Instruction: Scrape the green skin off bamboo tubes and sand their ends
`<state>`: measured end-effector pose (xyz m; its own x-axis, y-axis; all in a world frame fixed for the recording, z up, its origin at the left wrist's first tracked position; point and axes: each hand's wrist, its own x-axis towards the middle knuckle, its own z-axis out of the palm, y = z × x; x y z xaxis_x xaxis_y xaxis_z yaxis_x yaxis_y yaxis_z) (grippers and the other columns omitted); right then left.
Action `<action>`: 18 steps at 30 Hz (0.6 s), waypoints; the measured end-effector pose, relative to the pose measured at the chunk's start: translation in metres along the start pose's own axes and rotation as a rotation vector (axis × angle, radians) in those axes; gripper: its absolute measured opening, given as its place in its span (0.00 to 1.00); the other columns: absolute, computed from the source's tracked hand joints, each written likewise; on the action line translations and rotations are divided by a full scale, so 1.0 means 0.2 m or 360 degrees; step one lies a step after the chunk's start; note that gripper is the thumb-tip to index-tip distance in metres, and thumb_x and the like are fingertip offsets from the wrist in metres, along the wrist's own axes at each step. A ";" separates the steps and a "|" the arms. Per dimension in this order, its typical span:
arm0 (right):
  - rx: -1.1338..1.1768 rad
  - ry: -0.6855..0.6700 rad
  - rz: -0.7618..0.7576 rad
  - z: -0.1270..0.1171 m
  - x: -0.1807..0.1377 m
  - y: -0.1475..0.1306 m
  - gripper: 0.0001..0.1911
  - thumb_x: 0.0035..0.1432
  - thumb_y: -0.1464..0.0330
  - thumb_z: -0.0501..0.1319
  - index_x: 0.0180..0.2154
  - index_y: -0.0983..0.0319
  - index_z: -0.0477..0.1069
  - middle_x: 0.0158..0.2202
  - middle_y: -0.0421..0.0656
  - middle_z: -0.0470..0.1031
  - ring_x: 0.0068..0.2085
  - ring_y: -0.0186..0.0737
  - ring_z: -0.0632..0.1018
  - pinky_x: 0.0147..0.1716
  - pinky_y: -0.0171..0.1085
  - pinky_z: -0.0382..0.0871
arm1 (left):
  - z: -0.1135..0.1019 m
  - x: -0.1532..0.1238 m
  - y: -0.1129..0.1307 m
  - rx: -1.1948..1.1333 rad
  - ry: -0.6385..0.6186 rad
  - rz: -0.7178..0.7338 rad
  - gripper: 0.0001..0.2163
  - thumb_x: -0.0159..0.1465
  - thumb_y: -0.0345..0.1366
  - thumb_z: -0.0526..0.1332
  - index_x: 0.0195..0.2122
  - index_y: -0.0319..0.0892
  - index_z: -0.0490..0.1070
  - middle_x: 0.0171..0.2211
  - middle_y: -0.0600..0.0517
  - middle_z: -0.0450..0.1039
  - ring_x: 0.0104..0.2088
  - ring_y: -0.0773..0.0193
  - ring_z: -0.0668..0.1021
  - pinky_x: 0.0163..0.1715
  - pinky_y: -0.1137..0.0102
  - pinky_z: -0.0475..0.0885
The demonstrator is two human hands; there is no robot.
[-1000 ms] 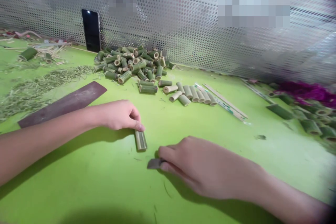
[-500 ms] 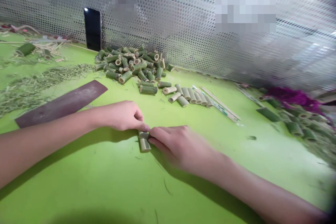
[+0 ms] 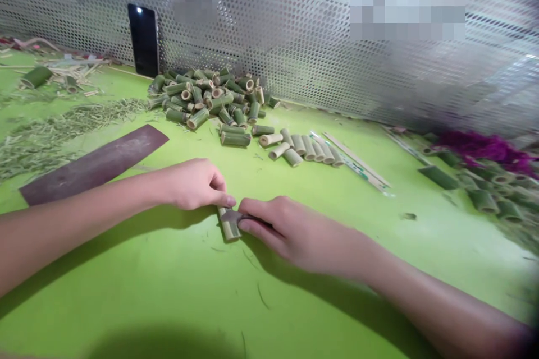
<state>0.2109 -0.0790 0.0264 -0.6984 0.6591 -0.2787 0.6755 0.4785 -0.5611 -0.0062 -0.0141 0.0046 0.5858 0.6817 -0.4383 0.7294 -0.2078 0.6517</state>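
A short bamboo piece (image 3: 230, 230), mostly pale with some green left along one side, lies on the green table. My left hand (image 3: 197, 185) is closed at its far end, fingertips pressing it from above. From the right, my right hand (image 3: 280, 230) grips a small dark knife (image 3: 232, 216), whose blade rests across the top of the bamboo. Most of the knife's handle is hidden inside my fingers. Thin green shavings lie close by on the table.
Behind my hands is a heap of green bamboo pieces (image 3: 210, 95), with a row of pale scraped ones (image 3: 311, 148). A brown flat sheet (image 3: 96, 162) lies left, near shavings (image 3: 76, 123). A phone (image 3: 144, 39) leans on the perforated metal wall (image 3: 295, 39). More bamboo (image 3: 482, 201) sits right.
My right hand has shifted slightly, and more of the knife blade shows over the bamboo. My left hand stays on the far end. The camera view has moved a little.
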 end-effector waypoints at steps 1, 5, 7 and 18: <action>0.0028 -0.0021 0.0005 0.00 -0.01 0.00 0.14 0.76 0.65 0.50 0.39 0.61 0.69 0.24 0.35 0.67 0.23 0.32 0.65 0.25 0.34 0.54 | 0.00 0.00 0.00 -0.0001 -0.0002 -0.0001 0.22 0.57 0.60 0.67 0.27 0.43 0.79 0.21 0.55 0.67 0.22 0.66 0.63 0.21 0.68 0.53; 0.0125 -0.0117 0.0060 -0.02 -0.03 0.02 0.16 0.77 0.61 0.49 0.37 0.60 0.67 0.23 0.34 0.64 0.23 0.32 0.64 0.26 0.34 0.55 | 0.02 0.00 -0.01 -0.0027 0.0006 0.0008 0.22 0.57 0.59 0.67 0.28 0.43 0.80 0.21 0.55 0.67 0.22 0.66 0.63 0.21 0.68 0.53; 0.0169 -0.0166 0.0094 -0.03 -0.03 0.03 0.15 0.76 0.61 0.49 0.37 0.60 0.66 0.24 0.34 0.64 0.24 0.32 0.65 0.26 0.34 0.57 | 0.03 -0.01 -0.01 -0.0069 0.0045 0.0029 0.22 0.57 0.59 0.67 0.28 0.43 0.80 0.21 0.55 0.67 0.22 0.66 0.63 0.21 0.68 0.53; 0.0075 0.0055 0.0263 0.01 -0.04 -0.04 0.16 0.76 0.62 0.48 0.38 0.60 0.69 0.28 0.38 0.72 0.27 0.35 0.70 0.28 0.34 0.59 | 0.04 0.01 -0.03 -0.0114 0.0149 0.0138 0.21 0.57 0.57 0.68 0.27 0.43 0.79 0.20 0.56 0.66 0.22 0.66 0.64 0.23 0.68 0.54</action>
<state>0.2109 -0.0900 0.0313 -0.5698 0.7466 -0.3434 0.7679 0.3347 -0.5462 -0.0071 -0.0168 -0.0059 0.6074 0.7267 -0.3210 0.6486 -0.2203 0.7285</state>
